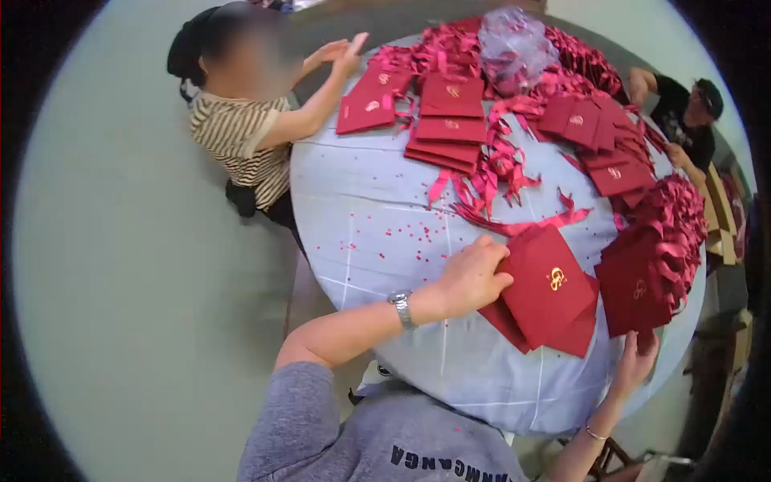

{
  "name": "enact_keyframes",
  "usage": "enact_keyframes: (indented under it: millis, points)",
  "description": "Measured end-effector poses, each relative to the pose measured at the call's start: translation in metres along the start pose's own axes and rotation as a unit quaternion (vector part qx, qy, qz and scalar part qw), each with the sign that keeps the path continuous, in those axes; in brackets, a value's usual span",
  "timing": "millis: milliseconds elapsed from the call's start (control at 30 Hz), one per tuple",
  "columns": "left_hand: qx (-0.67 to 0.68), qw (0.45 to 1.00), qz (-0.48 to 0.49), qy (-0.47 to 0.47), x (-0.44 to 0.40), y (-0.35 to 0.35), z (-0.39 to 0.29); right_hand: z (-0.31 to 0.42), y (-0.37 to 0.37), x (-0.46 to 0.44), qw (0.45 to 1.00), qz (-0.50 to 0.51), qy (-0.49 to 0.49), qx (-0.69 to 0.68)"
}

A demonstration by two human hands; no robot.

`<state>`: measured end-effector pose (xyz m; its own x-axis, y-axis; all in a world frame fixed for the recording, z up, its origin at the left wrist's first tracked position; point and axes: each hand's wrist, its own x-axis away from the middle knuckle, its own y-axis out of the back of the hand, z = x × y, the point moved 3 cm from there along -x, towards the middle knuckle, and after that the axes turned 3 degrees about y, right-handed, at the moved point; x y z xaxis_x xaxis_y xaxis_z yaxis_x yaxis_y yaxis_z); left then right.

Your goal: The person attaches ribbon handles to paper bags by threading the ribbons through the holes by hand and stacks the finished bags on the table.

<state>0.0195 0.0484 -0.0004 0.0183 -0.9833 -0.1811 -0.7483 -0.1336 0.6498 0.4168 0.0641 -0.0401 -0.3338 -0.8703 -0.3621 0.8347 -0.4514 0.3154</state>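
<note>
My left hand (474, 277), with a silver watch at the wrist, grips the left edge of a flat red paper gift bag (554, 293) with a gold emblem. More red bags (580, 337) lie fanned out beneath it. My right hand (637, 361) pinches the lower edge of a red bag (630, 309) in a stack at the table's right side. A thick bunch of red ribbons (679, 233) lies along that stack. Part of my right fingers is hidden by the bag's edge.
A round table (337, 185) under a pale cloth carries several stacks of red bags (451, 100), loose ribbons (506, 165), small red dots and a clear plastic bag (518, 52). One person (241, 120) in stripes sits left; another person (687, 120) in black is at the far right.
</note>
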Motion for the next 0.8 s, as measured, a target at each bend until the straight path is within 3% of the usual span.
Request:
enact_keyframes:
  millis: [133, 200, 267, 300, 367, 433, 500, 600, 667, 733, 800]
  points:
    - [0.046, 0.997, 0.015, 0.055, -0.002, 0.001, 0.004, 0.014, 0.033, 0.019, 0.996, -0.080, 0.014, 0.030]
    - [0.031, 0.999, -0.004, 0.038, -0.003, 0.000, 0.013, 0.032, 0.045, 0.032, 0.989, -0.136, 0.002, 0.049]
    - [0.017, 0.999, -0.005, 0.044, -0.004, 0.002, 0.011, 0.053, 0.049, 0.043, 0.973, -0.196, 0.119, 0.002]
    - [0.025, 0.999, 0.007, 0.036, -0.005, 0.001, 0.010, 0.063, 0.043, 0.051, 0.971, -0.206, 0.119, 0.014]
    - [0.015, 0.998, 0.013, 0.058, -0.003, 0.003, 0.009, 0.089, 0.015, 0.066, 0.972, -0.129, 0.195, 0.024]
    - [0.027, 0.996, 0.028, 0.080, -0.002, 0.002, 0.007, 0.114, -0.021, 0.072, 0.966, 0.056, 0.220, 0.121]
    - [0.049, 0.996, 0.015, 0.075, -0.001, 0.003, 0.011, 0.135, -0.061, 0.067, 0.956, 0.129, 0.232, 0.122]
    - [0.090, 0.991, 0.036, 0.089, 0.003, 0.010, 0.008, 0.138, -0.091, 0.048, 0.940, 0.060, 0.279, 0.185]
    - [0.115, 0.988, 0.036, 0.092, 0.005, 0.007, 0.018, 0.132, -0.100, 0.038, 0.968, 0.102, 0.196, 0.124]
    - [0.140, 0.985, 0.031, 0.098, 0.005, 0.009, 0.023, 0.136, -0.104, 0.042, 0.969, 0.123, 0.188, 0.099]
    - [0.121, 0.984, 0.091, 0.092, 0.007, 0.009, 0.023, 0.139, -0.107, 0.043, 0.972, 0.147, 0.175, 0.061]
